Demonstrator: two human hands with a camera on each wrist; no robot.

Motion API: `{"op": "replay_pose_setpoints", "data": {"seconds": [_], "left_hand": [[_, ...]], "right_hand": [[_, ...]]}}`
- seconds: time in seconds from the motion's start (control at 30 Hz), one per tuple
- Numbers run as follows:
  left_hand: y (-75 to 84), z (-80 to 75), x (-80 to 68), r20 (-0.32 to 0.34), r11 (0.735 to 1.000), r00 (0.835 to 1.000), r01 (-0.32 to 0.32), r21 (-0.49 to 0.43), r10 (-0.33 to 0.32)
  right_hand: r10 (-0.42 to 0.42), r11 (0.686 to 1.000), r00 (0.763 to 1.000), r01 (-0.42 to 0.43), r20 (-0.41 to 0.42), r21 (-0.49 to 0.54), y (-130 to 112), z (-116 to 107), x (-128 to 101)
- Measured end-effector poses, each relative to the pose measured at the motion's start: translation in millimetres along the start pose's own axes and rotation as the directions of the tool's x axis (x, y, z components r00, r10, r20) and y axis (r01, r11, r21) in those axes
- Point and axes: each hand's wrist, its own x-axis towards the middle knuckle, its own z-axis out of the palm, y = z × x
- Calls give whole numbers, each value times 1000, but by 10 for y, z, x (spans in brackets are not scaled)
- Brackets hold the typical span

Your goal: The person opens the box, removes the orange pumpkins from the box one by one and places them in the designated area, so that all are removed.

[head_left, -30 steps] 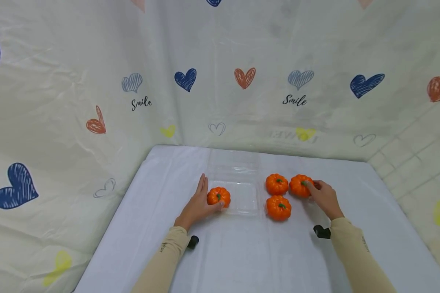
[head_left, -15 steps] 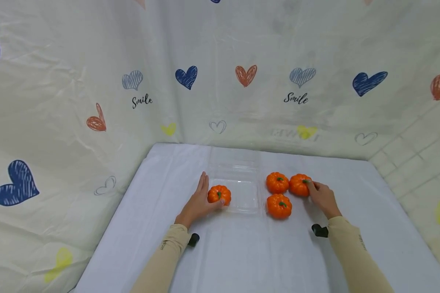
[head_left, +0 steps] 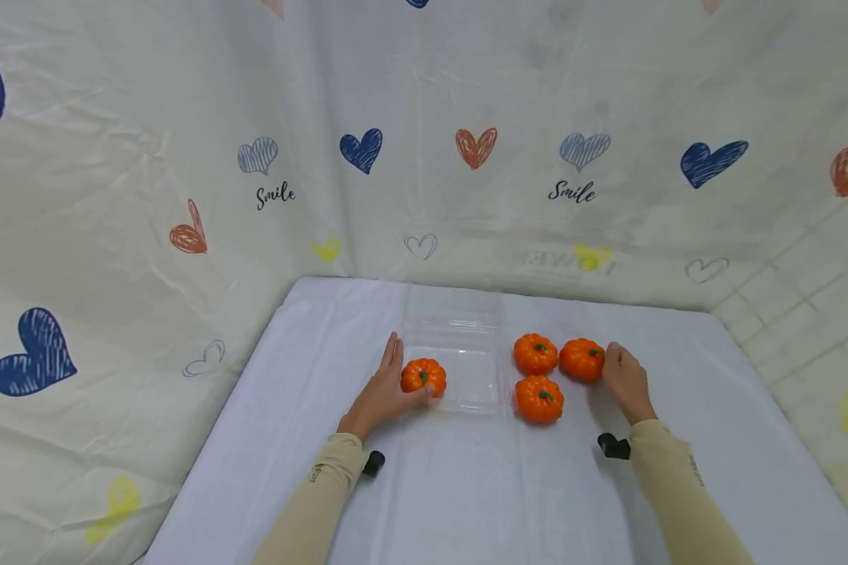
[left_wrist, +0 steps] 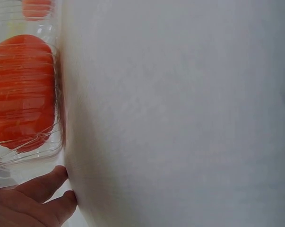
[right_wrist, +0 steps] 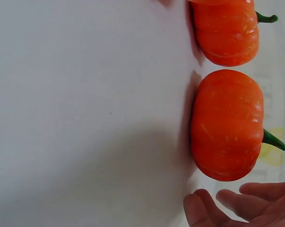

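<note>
Head view shows my left hand (head_left: 381,392) resting flat against the clear tray (head_left: 466,384), one pumpkin (head_left: 423,377) already inside beside my fingers. My right hand (head_left: 625,380), fingers relaxed and gripping nothing, sits just beside the nearest loose pumpkin (head_left: 583,359); three remain on the bench (head_left: 480,486).

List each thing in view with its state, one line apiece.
Clear plastic clamshell container: lid open, lying flat.
Orange pumpkin in the container: upright inside the tray, at its left edge.
Three orange pumpkins on the white cloth: upright, clustered right of the container.
Left hand: fingers straight, resting against the container's left side.
Right hand: relaxed, beside the rightmost pumpkin; contact unclear.
</note>
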Motion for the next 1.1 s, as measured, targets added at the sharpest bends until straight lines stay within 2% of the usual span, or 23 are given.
{"op": "replay_pose_setpoints", "data": {"seconds": [0.17,0.33,0.7,0.93,1.1], "left_hand": [[10,-9,-4,0,1000,1000,1,2,-1],[13,-17,-6,2,1000,1000,1,2,-1],[3,-11,-9,2,1000,1000,0,11,0],[10,-19,-11,1,1000,1000,0,8,0],[12,-18,-11,6,1000,1000,-2,5,2]], "right_hand": [[49,997,997,-52,54,54,-57,-30,7],[39,995,997,-44,62,93,-131,7,-11],[-129,983,991,125,24,133,-486,46,-133],[-252,953,968,246,11,176,-680,89,-192],[-296,940,955,285,34,186,-830,132,-254]]}}
